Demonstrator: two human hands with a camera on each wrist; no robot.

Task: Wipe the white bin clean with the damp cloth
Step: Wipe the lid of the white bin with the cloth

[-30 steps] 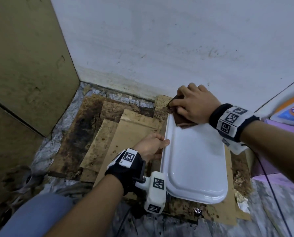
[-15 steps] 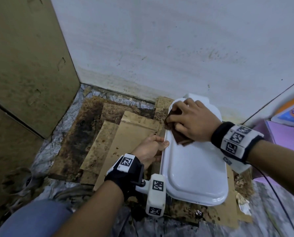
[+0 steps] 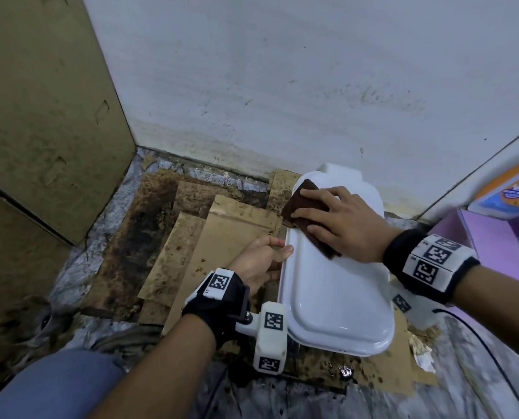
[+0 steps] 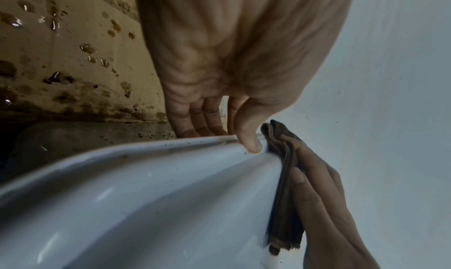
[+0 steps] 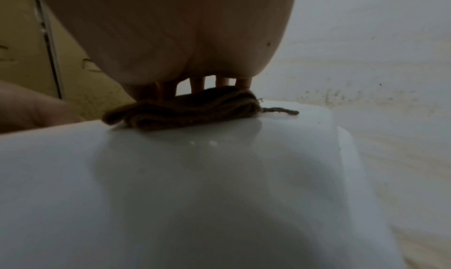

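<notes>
The white bin (image 3: 337,294) stands on stained cardboard by the wall, its smooth top facing up. A folded dark brown cloth (image 3: 305,204) lies on the far left part of that top. My right hand (image 3: 340,222) presses it flat with straight, spread fingers. My left hand (image 3: 261,261) holds the bin's left rim, thumb on top and fingers down the side. In the left wrist view the thumb (image 4: 249,138) sits on the rim of the bin (image 4: 146,205) beside the cloth (image 4: 283,176). The right wrist view shows the cloth (image 5: 185,113) under my palm on the bin (image 5: 195,196).
Wet, stained cardboard sheets (image 3: 222,237) cover the floor left of the bin. A white wall (image 3: 282,86) rises just behind it and a brown panel (image 3: 40,116) closes the left side. Purple items (image 3: 494,246) and an orange packet (image 3: 512,192) lie at the right. A cable (image 3: 479,343) trails there.
My right hand has slid the cloth from the bin's far edge onto its top, nearer to me, and its fingers have flattened. The left hand keeps its hold on the rim.
</notes>
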